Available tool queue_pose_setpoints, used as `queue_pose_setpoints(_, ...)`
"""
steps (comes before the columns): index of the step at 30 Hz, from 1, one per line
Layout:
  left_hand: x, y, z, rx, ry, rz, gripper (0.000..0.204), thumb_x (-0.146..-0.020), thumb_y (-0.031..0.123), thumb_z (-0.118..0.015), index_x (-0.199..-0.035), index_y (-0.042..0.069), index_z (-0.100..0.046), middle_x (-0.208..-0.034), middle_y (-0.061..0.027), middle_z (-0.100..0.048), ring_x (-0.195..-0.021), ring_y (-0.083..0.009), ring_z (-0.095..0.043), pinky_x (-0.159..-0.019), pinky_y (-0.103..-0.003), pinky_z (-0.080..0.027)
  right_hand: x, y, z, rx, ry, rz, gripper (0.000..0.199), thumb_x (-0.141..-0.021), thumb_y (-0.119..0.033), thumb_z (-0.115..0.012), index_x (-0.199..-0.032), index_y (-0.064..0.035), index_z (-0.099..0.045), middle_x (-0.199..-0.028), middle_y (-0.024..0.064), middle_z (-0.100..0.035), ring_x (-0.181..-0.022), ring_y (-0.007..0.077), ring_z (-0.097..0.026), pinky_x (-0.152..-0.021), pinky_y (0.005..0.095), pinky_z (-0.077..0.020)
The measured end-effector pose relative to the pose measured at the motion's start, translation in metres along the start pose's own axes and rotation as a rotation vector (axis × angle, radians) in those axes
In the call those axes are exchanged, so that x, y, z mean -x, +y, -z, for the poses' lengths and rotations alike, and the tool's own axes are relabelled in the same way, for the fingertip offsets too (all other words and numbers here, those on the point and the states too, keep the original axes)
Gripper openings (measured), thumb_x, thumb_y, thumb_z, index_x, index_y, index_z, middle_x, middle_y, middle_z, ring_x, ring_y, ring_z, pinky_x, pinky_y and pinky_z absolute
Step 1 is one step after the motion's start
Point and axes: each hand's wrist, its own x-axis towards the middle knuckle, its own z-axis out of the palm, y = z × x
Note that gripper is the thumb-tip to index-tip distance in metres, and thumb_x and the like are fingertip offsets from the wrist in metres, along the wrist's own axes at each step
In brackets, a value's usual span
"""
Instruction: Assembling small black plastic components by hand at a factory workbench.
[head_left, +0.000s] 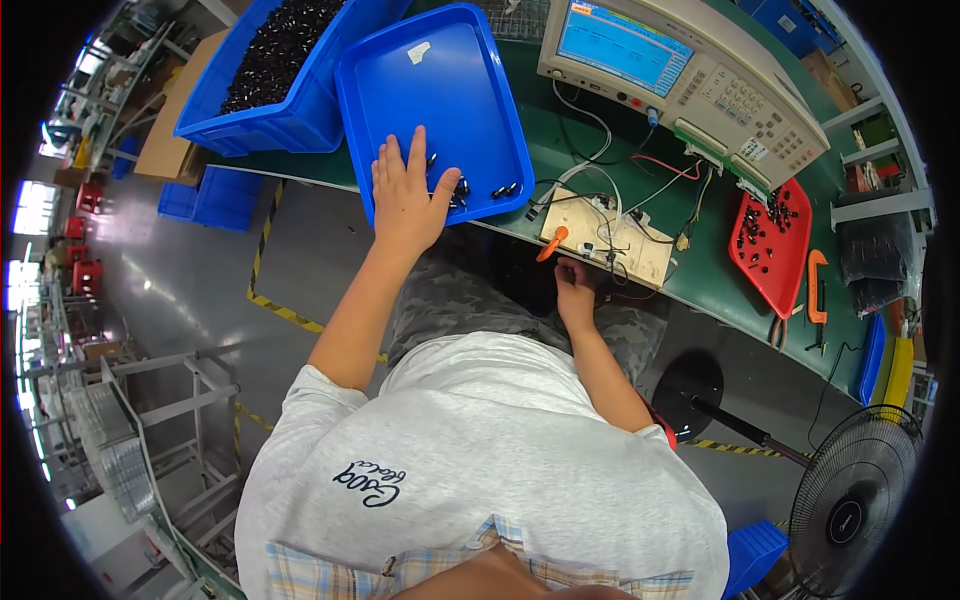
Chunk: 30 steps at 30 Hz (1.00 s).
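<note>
My left hand (408, 200) lies over the near edge of a blue tray (440, 100), palm down with its fingers spread. Beside its thumb, a few small black cylindrical parts (460, 190) that look like capacitors rest in the tray. My right hand (574, 292) is at the bench edge, just below an orange clamp handle (552, 243) on a wooden board (610, 236). Its fingers are curled together, and what they hold, if anything, is too small to make out. Wires and small fittings cover much of the board.
A deep blue bin (310, 125) full of black parts stands at the far left. Behind the board sits a bench meter (690, 85) with a lit screen and cables. To the right are a red tray (770, 250) of parts, an orange clamp (817, 285) and a black fan (850, 510).
</note>
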Motion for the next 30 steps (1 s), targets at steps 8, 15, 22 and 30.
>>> queue_pose_setpoints(8, -0.006, 0.01, 0.011, 0.0, -0.073, 0.044, 0.097, -0.087, 0.068, -0.056, -0.154, 0.005, -0.024, -0.152, -0.036, -0.025, -0.144, -0.0487, -0.024, -0.119, -0.055, -0.015, -0.003, 0.006, -0.002, 0.032, 0.002, 0.032, 0.018, -0.093, -0.018, -0.066, -0.108, -0.007, -0.069, -0.094, 0.0049, -0.068, -0.087, 0.0121, -0.061, -0.081, 0.0269, -0.0468)
queue_pose_setpoints(15, 0.005, 0.002, -0.001, 0.181, 0.154, 0.008, 0.095, -0.091, 0.063, -0.055, -0.153, -0.002, -0.021, -0.152, -0.0346, -0.026, -0.142, -0.0481, -0.027, -0.118, -0.055, -0.017, -0.004, 0.011, -0.001, -0.001, 0.01, 0.025, 0.02, -0.093, -0.02, -0.067, -0.108, -0.0072, -0.068, -0.093, 0.0113, -0.07, -0.086, 0.0192, -0.065, -0.079, 0.0308, -0.0491)
queue_pose_setpoints(22, 0.003, 0.001, -0.002, 0.172, 0.154, -0.016, 0.091, -0.094, 0.061, -0.051, -0.152, -0.003, -0.023, -0.151, -0.0346, -0.028, -0.141, -0.0496, -0.029, -0.117, -0.056, -0.019, -0.005, 0.013, 0.0, -0.036, -0.002, 0.013, 0.02, -0.092, -0.019, -0.067, -0.108, -0.0065, -0.068, -0.09, 0.0089, -0.069, -0.084, 0.016, -0.064, -0.078, 0.0292, -0.0485)
queue_pose_setpoints(30, 0.01, 0.004, -0.004, 0.046, 0.129, -0.107, 0.086, -0.095, 0.061, -0.049, -0.153, 0.003, -0.024, -0.153, -0.0346, -0.024, -0.144, -0.0497, -0.023, -0.117, -0.057, -0.017, -0.004, 0.017, -0.003, -0.026, 0.004, 0.027, 0.02, -0.093, -0.019, -0.067, -0.108, -0.0072, -0.068, -0.091, 0.0097, -0.07, -0.084, 0.0174, -0.065, -0.079, 0.0295, -0.0486)
